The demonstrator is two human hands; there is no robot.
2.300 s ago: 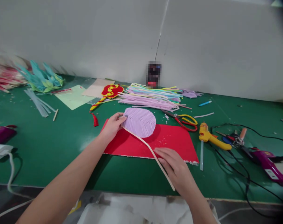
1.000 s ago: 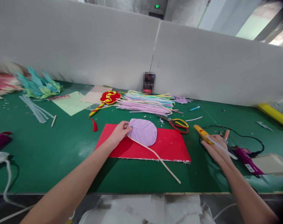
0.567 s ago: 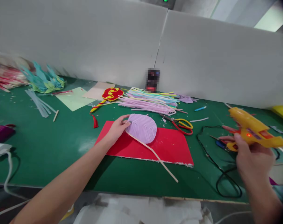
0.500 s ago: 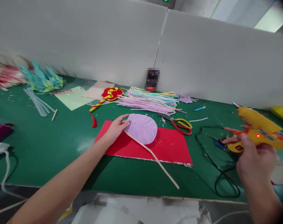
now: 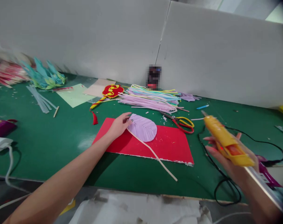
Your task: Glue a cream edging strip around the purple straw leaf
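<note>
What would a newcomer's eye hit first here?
Likely the yellow glue gun in the right hand, at the view's right. Then the red board near centre, with a lilac chevron-patterned oval over it at the left hand. Behind lies a pile of pastel strips.

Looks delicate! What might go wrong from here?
The yellow glue gun shows a red light; if its tip is hot, it might burn the left fingers at the lilac oval. A black cord lies looped near the right hand and might snag. The pale strip pokes past the red board and could get bumped.
</note>
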